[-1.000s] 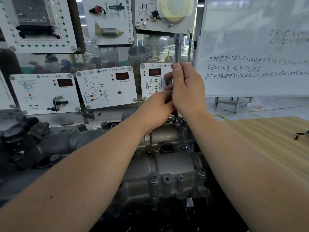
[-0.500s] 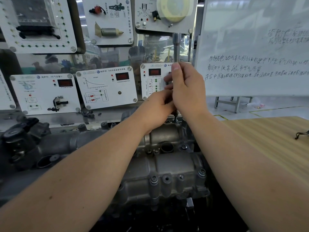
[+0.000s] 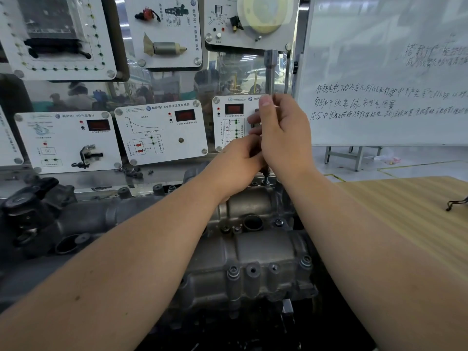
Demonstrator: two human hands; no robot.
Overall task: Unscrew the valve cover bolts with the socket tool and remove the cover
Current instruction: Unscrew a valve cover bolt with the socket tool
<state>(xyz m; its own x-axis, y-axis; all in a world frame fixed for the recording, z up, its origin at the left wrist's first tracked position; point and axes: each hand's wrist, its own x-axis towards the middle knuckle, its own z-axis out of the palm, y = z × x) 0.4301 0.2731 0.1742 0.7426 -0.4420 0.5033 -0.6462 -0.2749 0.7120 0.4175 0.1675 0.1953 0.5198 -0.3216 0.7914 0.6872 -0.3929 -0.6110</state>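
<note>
I am working on the grey cast-metal valve cover (image 3: 253,252), which sits in front of me and low down. My long silver steel socket tool (image 3: 270,72) stands straight up from the far edge of that cover, and its dark tip (image 3: 266,176) points down at a bolt there (I cannot see if it sits fully on the bolt). My right hand (image 3: 283,138) is wrapped around the upper shaft, with my thumb up along it, so the tool stays straight. My left hand (image 3: 235,165) is just under it, closer to the cover, with its fingers curled around the lower shaft, I think to keep the tip from slipping off. Both hands touch each other. On the near edge of the cover I can see small round bolts (image 3: 306,260) in their holes, so I think there is a lot left to undo. The cover is not off yet. Behind the cover hangs a white panel with a red display (image 3: 162,130).
</note>
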